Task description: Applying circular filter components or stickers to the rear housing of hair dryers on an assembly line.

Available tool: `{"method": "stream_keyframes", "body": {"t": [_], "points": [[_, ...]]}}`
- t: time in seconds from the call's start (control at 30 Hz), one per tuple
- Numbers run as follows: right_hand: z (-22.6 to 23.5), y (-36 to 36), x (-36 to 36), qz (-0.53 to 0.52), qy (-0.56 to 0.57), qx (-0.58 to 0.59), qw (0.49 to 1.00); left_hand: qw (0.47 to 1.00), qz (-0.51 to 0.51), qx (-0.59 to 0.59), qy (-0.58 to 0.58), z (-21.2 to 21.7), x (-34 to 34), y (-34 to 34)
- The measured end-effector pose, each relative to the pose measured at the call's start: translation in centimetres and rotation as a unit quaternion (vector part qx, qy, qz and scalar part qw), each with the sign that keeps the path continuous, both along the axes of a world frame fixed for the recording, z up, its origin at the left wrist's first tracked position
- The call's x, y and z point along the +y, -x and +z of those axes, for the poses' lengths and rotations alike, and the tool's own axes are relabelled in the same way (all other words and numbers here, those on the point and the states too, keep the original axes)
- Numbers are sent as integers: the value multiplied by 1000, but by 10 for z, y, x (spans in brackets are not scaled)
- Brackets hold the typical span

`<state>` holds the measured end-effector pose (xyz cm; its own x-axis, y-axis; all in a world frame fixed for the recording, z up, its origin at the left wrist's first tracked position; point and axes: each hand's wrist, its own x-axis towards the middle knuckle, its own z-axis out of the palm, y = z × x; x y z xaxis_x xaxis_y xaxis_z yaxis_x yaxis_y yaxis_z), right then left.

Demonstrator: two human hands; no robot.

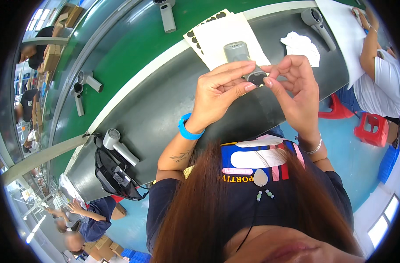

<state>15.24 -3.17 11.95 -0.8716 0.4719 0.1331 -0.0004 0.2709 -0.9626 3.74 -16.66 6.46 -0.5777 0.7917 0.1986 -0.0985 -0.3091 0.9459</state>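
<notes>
Above the grey worktable [173, 109] in the head view: small grey hair dryer [239, 52] raised, pinched at its dark end by left hand [217, 94] and right hand [296, 92]. Probably light, rigid, smooth plastic; best gripped round the barrel. Sticker sheet [217, 35] beneath, table edge close, open room leftward

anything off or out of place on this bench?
Only a crumpled white cloth lying loose on the grey bench. Both hands, left hand and right hand, hold the grey hair dryer over a sticker sheet; no visible damage.
</notes>
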Motion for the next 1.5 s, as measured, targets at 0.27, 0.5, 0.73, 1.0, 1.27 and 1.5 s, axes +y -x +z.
{"method": "stream_keyframes", "body": {"t": [0.27, 0.5, 0.73, 1.0, 1.27, 1.5], "points": [[0, 0, 0, -2, -16, 5, 1000, 1000, 8, -21, 2, -1, 1, -2], [2, 0, -1, -8, -28, 5, 1000, 999, 10, -30, 3, 3, 2, -5], [4, -1, 0, -10, -35, -4, 999, 999, 13, -36, 0, 2, 4, -7], [-2, -2, 0, -12, -63, 82, 995, 999, 0, -42, -14, 0, 4, -3], [-5, -2, 2, -10, -72, 56, 996, 998, -19, -59, -13, -3, 2, 1], [-3, 1, 3, -29, -119, 26, 992, 998, -23, -55, -31, -1, 3, 1]]}}
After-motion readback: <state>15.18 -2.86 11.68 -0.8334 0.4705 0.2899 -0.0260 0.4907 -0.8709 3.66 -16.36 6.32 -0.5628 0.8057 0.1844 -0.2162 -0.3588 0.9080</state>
